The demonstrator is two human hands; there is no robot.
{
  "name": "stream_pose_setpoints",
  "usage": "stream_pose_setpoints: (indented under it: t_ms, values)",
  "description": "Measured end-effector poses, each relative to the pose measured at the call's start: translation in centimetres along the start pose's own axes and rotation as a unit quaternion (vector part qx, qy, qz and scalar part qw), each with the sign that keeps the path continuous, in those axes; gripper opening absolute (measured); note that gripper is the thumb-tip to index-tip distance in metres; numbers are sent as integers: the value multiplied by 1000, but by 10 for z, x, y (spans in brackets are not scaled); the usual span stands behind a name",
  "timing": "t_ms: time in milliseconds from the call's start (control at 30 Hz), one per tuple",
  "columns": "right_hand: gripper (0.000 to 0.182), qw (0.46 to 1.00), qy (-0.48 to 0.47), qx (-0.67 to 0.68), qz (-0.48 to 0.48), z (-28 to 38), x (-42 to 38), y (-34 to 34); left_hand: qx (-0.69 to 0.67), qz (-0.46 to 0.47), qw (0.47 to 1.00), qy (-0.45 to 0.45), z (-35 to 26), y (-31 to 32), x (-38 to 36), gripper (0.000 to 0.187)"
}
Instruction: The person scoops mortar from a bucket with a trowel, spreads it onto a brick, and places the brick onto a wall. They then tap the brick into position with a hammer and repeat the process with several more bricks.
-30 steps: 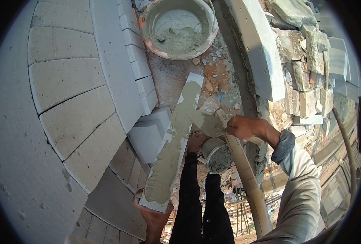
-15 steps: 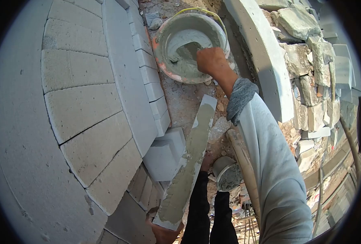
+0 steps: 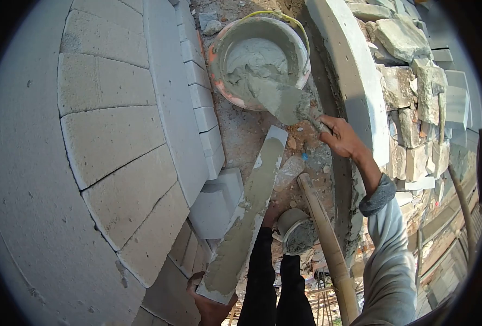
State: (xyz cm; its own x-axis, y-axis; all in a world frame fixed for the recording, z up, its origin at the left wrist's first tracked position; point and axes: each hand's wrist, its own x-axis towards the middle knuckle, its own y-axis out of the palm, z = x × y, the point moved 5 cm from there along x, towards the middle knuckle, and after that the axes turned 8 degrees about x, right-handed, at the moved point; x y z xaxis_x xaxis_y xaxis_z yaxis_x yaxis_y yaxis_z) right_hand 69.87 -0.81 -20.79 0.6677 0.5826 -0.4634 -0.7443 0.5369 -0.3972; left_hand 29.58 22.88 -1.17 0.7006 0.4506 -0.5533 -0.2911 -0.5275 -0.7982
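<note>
My right hand (image 3: 340, 136) is closed around the handle of a trowel (image 3: 287, 104), whose blade carries grey mortar over the near rim of a bucket (image 3: 215, 68). Wet mortar (image 3: 257, 57) fills the lower part of that bucket, which has a yellow handle. Down at the bottom, my left hand (image 3: 211, 309) grips the near end of a long, narrow white block (image 3: 246, 212). A layer of mortar covers most of the block's upper face. Part of the left hand is hidden under the block.
Pale block masonry (image 3: 113, 125) runs along the left. Beside my legs stand a small pail (image 3: 299, 233) of mortar and a wooden pole (image 3: 328, 239). Another block wall (image 3: 355, 65) rises on the right, with stacked rough stones (image 3: 406, 41) beyond. A white block (image 3: 216, 204) lies beside the coated one.
My right hand has lifted the trowel out of the bucket and drawn it right and toward me, bringing mortar on the blade. The left hand still holds the block, nearly unmoved.
</note>
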Motion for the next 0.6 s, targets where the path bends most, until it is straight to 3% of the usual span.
stream_pose_setpoints:
  t_ms: [167, 333, 467, 500, 600]
  values:
    - [34, 991, 80, -110, -14, -70, -78, 34, -75, 4, 996, -44, 21, 11, -10, 100]
    - [23, 966, 77, -245, -40, -129, -62, 118, -63, -6, 996, -69, 17, 13, -14, 102]
    - [25, 942, 26, -334, -4, -113, -73, 160, -93, -17, 991, -92, 15, 14, -17, 102]
    - [34, 926, -4, -378, 0, -106, -84, 165, -103, -24, 990, -95, 14, 12, -16, 101]
    - [39, 928, -20, -370, 35, -79, -130, 159, -135, -30, 983, -118, 3, 7, -10, 99]
